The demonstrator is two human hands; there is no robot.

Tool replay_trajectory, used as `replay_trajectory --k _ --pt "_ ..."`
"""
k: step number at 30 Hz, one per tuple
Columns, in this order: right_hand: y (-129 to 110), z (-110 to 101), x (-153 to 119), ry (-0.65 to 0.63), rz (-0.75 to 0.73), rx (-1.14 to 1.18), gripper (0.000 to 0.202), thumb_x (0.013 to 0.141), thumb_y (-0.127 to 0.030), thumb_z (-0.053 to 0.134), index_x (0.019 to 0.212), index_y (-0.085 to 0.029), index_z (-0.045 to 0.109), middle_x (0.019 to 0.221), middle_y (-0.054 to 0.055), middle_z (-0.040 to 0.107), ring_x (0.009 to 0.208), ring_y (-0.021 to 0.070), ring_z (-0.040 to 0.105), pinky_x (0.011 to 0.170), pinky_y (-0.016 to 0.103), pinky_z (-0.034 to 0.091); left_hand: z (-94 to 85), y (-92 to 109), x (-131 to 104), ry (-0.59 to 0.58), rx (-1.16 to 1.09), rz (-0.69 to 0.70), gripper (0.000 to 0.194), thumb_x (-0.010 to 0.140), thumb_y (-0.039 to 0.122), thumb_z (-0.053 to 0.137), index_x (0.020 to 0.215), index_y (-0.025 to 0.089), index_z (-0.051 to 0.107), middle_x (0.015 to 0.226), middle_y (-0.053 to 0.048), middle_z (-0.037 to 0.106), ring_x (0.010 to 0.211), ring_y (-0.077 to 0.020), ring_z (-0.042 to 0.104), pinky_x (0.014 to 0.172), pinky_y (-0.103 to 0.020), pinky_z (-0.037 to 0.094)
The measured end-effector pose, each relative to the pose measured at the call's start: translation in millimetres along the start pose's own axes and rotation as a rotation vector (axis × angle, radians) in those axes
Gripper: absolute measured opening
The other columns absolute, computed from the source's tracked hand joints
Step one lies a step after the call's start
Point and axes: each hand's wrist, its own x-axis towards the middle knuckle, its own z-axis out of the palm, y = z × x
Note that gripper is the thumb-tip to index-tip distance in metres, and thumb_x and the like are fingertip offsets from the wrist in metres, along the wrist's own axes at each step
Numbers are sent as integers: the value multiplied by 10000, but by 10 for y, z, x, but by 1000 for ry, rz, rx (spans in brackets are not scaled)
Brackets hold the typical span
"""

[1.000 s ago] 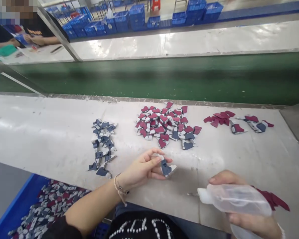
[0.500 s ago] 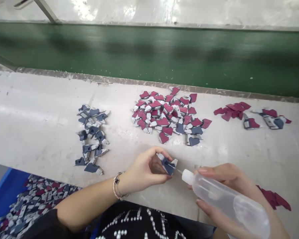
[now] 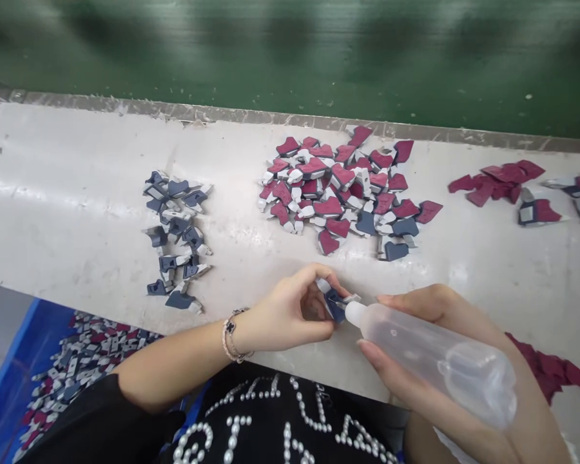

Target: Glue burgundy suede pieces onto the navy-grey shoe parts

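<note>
Between its thumb and fingers, my left hand (image 3: 290,312) pinches a small dark blue and grey part (image 3: 335,304) above the table's front edge. My right hand (image 3: 430,335) is wrapped round a translucent squeeze bottle (image 3: 430,354) lying tilted, with its white cap (image 3: 355,314) toward the part. The bottle's thin tip meets or nearly meets the dark blue face; exact contact is hard to see. Behind my hands lies a heap of grey parts with maroon pieces (image 3: 328,206), a few showing dark blue. A group of dark blue and grey parts (image 3: 178,225) lies to the left.
Maroon pieces (image 3: 497,182) lie at the right, beside a few grey and maroon parts (image 3: 539,211). More maroon pieces (image 3: 555,370) are near my right forearm. A blue bin (image 3: 9,374) full of small parts stands below the table (image 3: 67,225) at left. A green surface (image 3: 290,58) runs behind.
The view has tilted down and shifted. The bottle's cap has come closer to the part in my left hand, and the bottle lies a little flatter. Both hands keep their hold.
</note>
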Motion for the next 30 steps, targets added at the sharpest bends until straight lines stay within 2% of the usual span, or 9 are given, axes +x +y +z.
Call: replay_trajectory --k 7,12,18,24,30 --pt "100 -19 35 -56 -86 16 134 882 -324 709 949 -330 594 675 -108 638 433 106 588 447 212 516 -16 -17 27 -9 1 -3 410 761 59 715 1081 203 505 1186 -49 691 677 -54 618 637 -197 533" --pt "121 7 72 -72 -127 -24 120 914 -378 702 946 -321 602 709 -91 649 492 117 631 435 197 511 -21 -7 33 -8 3 -1 422 741 73 734 1073 212 512 1154 -42 696 671 -63 616 606 -190 525" --pt "109 -9 69 -105 -118 -64 131 911 -354 709 949 -302 595 736 -80 669 533 121 654 472 197 522 -22 -28 29 -9 28 28 388 774 65 694 1096 197 521 1155 -49 693 690 -67 616 619 -195 525" --pt "109 -43 33 -57 -100 -124 140 919 -383 710 985 -323 603 811 -63 692 629 148 701 515 213 547 -30 -55 52 -22 1 25 435 745 89 756 1081 207 507 1143 -67 688 667 -73 624 608 -209 529" --pt "100 0 34 -132 -139 -82 104 933 -330 682 984 -293 598 768 -81 709 564 106 676 488 190 508 -19 4 29 -16 23 16 374 787 82 711 1080 188 503 1152 -73 699 683 -82 611 614 -213 527"
